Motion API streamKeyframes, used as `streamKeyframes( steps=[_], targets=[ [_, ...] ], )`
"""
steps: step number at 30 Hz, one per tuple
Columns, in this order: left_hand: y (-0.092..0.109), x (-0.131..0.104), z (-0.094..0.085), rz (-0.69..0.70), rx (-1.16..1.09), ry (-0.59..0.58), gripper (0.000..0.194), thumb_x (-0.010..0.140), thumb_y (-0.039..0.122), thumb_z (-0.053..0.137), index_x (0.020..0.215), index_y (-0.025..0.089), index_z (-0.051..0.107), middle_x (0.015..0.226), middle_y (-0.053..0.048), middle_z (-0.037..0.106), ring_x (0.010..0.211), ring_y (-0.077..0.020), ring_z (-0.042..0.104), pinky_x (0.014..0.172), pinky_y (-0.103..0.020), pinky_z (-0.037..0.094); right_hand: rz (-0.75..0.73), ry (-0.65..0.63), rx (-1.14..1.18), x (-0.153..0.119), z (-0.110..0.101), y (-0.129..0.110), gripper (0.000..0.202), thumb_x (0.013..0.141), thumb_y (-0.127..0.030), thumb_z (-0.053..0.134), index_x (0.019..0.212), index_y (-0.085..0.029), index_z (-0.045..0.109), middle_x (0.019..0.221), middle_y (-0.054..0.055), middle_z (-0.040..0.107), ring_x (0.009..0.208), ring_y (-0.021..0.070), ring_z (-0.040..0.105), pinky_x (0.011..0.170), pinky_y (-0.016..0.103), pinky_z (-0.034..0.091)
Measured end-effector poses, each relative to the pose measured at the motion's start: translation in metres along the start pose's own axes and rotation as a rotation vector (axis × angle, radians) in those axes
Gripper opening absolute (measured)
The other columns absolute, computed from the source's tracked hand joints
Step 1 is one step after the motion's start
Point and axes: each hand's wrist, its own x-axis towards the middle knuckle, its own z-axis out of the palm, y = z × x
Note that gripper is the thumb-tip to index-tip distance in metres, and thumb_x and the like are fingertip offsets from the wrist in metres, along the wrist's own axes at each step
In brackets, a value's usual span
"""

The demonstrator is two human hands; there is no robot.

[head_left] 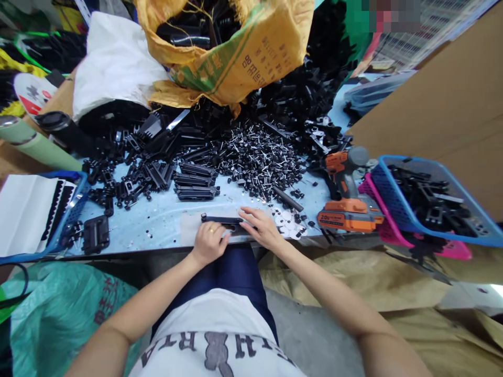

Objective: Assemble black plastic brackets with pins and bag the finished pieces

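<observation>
A long black plastic bar (222, 219) lies on a pale sheet (189, 226) at the table's front edge. My left hand (211, 242) is closed on its near side, with curled fingers and a ring showing. From the right, my right hand (261, 228) reaches over the bar's other end; its fingers are stretched out and slightly apart, touching the part. The undersides of both hands are hidden. Just beyond lie several similar black bars (196, 180) in a neat row. White round pieces (288, 222) are scattered beside my right hand.
A heap of small screws or pins (261, 159) spreads behind the hands. An orange cordless drill (346, 196) stands to the right, near a blue basket (436, 228) of black parts. At left sits another blue basket (81, 191). A yellow sack (251, 68) leans at the back.
</observation>
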Motion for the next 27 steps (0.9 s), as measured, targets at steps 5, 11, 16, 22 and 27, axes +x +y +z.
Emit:
streamKeyframes(
  steps=[5, 11, 16, 22, 27],
  targets=[
    [0.008, -0.016, -0.001, -0.472, 0.173, -0.106, 0.036, 0.087, 0.038, 0.041, 0.082, 0.014, 0.067, 0.077, -0.013, 0.067, 0.079, -0.026, 0.063, 0.068, -0.034, 0.044, -0.191, -0.077, 0.023, 0.042, 0.037, -0.036, 0.043, 0.095, -0.039, 0.037, 0.132, -0.019, 0.047, 0.129, 0.012, 0.052, 0.112, 0.0213, 0.053, 0.093, 0.037, 0.045],
    [0.008, 0.003, -0.002, -0.629, 0.144, -0.223, 0.039, 0.087, 0.034, 0.038, 0.08, 0.013, 0.07, 0.076, -0.014, 0.07, 0.075, -0.0248, 0.067, 0.066, -0.031, 0.044, -0.153, -0.095, 0.033, 0.05, 0.056, -0.037, 0.041, 0.096, -0.035, 0.033, 0.131, -0.02, 0.049, 0.117, 0.009, 0.059, 0.104, 0.0188, 0.054, 0.091, 0.034, 0.046],
    [0.002, -0.004, -0.002, -0.557, 0.125, -0.217, 0.038, 0.087, 0.038, 0.041, 0.082, 0.014, 0.071, 0.08, -0.013, 0.07, 0.079, -0.024, 0.067, 0.068, -0.03, 0.045, -0.095, -0.176, -0.099, 0.052, 0.055, -0.042, 0.04, 0.095, -0.038, 0.035, 0.126, -0.02, 0.054, 0.114, 0.01, 0.059, 0.097, 0.0219, 0.053, 0.085, 0.038, 0.047],
    [-0.004, -0.007, -0.005, -0.235, 0.133, -0.11, 0.032, 0.09, 0.03, 0.041, 0.096, 0.013, 0.067, 0.09, -0.013, 0.068, 0.087, -0.0224, 0.063, 0.075, -0.031, 0.045, -0.177, -0.12, -0.171, 0.031, 0.037, -0.036, 0.043, 0.095, -0.04, 0.032, 0.128, -0.018, 0.051, 0.131, 0.011, 0.05, 0.113, 0.0219, 0.048, 0.095, 0.039, 0.041],
    [-0.02, 0.025, -0.006, 0.3, 0.238, -0.114, 0.043, 0.09, 0.039, 0.044, 0.12, 0.009, 0.053, 0.108, -0.016, 0.062, 0.1, -0.0242, 0.057, 0.082, -0.035, 0.043, 0.027, 0.092, -0.503, -0.024, 0.003, 0.016, 0.061, 0.08, -0.067, 0.044, 0.091, -0.01, 0.064, 0.09, 0.016, 0.063, 0.084, 0.0254, 0.057, 0.071, 0.034, 0.043]
  ],
)
